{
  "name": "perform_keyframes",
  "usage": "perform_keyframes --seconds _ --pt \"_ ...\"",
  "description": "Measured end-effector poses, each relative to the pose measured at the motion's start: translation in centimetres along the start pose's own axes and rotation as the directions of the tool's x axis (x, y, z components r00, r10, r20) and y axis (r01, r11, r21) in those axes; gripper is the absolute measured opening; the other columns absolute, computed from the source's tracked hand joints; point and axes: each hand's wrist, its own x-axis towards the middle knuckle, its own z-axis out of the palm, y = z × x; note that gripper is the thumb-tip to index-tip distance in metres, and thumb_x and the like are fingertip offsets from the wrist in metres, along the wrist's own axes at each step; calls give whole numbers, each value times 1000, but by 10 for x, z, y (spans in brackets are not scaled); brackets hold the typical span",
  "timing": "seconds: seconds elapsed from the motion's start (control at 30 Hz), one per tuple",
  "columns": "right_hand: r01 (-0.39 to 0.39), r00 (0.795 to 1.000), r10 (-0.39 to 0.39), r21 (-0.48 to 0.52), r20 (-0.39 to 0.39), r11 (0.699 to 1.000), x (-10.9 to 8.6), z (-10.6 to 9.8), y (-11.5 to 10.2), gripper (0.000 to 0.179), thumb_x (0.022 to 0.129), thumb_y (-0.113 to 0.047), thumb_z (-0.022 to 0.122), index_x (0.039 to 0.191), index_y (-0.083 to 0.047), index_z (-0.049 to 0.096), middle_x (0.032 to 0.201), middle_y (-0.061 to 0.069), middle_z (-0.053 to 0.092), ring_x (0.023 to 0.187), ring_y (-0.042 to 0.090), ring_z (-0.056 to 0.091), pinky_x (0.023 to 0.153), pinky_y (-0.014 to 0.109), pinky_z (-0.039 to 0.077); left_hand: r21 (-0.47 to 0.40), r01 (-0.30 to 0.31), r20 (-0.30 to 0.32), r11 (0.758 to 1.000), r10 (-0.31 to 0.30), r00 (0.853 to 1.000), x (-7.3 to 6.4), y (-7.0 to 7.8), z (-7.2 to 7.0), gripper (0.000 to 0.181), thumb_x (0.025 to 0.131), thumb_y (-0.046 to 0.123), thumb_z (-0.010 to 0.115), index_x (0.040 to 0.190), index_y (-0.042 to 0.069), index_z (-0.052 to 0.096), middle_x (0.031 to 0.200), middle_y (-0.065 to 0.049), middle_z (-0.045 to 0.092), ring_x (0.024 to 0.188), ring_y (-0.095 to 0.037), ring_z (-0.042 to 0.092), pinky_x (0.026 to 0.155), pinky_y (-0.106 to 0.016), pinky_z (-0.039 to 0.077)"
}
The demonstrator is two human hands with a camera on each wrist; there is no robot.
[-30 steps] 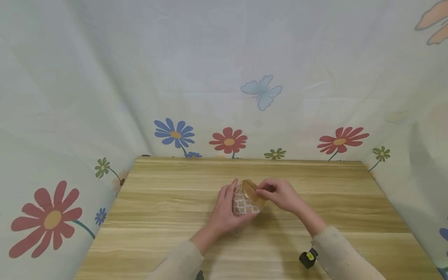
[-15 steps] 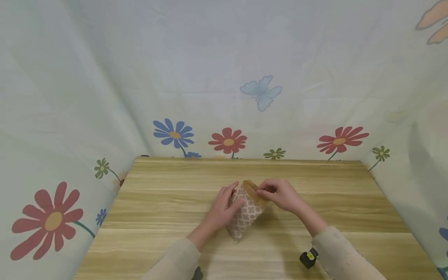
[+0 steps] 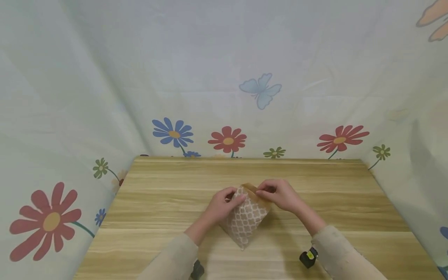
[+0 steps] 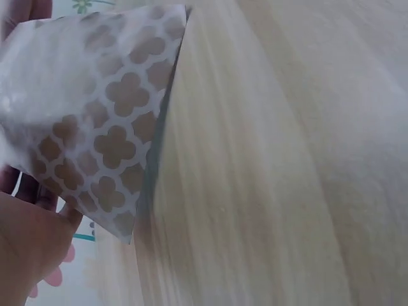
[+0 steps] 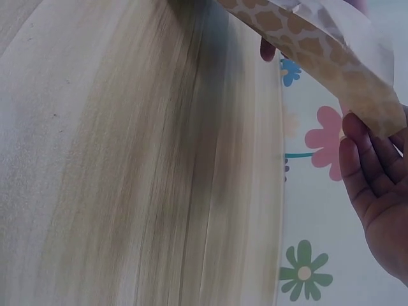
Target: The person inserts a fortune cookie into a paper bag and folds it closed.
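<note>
A small paper bag point(image 3: 245, 223) with a white lattice print on brown tilts above the table, one corner pointing toward the person. Its plain brown inner side shows at the upper right edge, where the mouth gapes. My left hand point(image 3: 220, 206) pinches the upper left edge, thumb on the printed face. With thumb and fingers my right hand point(image 3: 280, 194) pinches the brown edge of the mouth. The left wrist view shows the printed face point(image 4: 121, 95) close up, partly washed out by glare. What the bag contains is hidden.
The wood-grain table point(image 3: 168, 194) lies beneath both hands. A white cloth point(image 3: 210, 58) printed with flowers and butterflies hangs behind and at the sides. Beside the right sleeve is a small black device point(image 3: 308, 258); another dark one point(image 3: 197, 270) shows by the left sleeve.
My left hand has shifted from around the bag's side to a pinch at its upper left edge, uncovering more of the printed face. The right hand has stayed nearly still at the mouth.
</note>
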Motion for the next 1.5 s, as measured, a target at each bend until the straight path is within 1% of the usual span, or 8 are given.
perform_keyframes --seconds 0.3,0.8,0.97,1.1,1.2,1.3,1.4,1.5 --pt "3 1000 -3 22 12 1000 2 1 1 6 100 -15 77 100 -12 81 93 -2 77 85 13 67 76 26 58 18 27 1 999 -27 1000 3 3 -1 30 104 43 69 103 14 73 97 1 68 89 -15 60 77 -31 52" --pt "-25 999 24 41 25 999 7 1 6 6 100 -17 76 101 -13 81 93 -4 76 86 13 67 78 26 57 -66 55 13 996 -54 998 6 4 0 20 100 30 76 105 10 75 99 0 71 90 -15 63 77 -29 55" --pt "-29 999 27 64 19 998 4 1 6 13 103 -23 74 105 -14 81 98 -2 77 91 14 69 80 27 58 -59 72 -23 996 -74 997 5 3 2 22 101 34 75 103 13 76 98 0 70 89 -16 62 77 -30 55" --pt "-65 997 68 108 -23 992 -4 1 9 27 108 -29 66 122 -9 78 116 4 77 104 18 70 89 30 59 -100 91 -88 991 -100 991 4 1 5 26 100 38 76 97 12 75 97 1 69 90 -16 61 78 -31 54" --pt "-136 988 146 201 -40 970 -15 5 13 40 110 -31 63 137 -2 68 126 13 73 111 23 69 95 37 60 -142 113 -138 983 -133 981 3 0 7 30 100 40 76 91 12 73 94 2 67 89 -16 58 79 -32 51" --pt "-240 966 258 299 -22 923 -24 13 16 54 108 -36 65 147 1 57 131 17 69 114 25 68 99 44 59 -157 131 -180 979 -158 971 2 0 8 33 101 41 75 88 10 70 90 0 64 87 -18 56 77 -32 50" --pt "-308 942 335 388 -4 869 -30 27 17 56 107 -36 67 146 2 55 130 17 69 115 24 68 103 44 57 -149 149 -221 978 -179 959 2 1 12 34 101 40 75 88 9 69 90 0 63 86 -17 55 77 -32 49" --pt "-306 934 356 483 -13 820 -32 42 17 53 106 -32 68 145 1 55 129 16 70 113 23 69 102 37 57 -154 159 -262 975 -196 945 2 3 18 31 100 39 76 89 10 71 91 0 66 86 -17 57 79 -31 50"
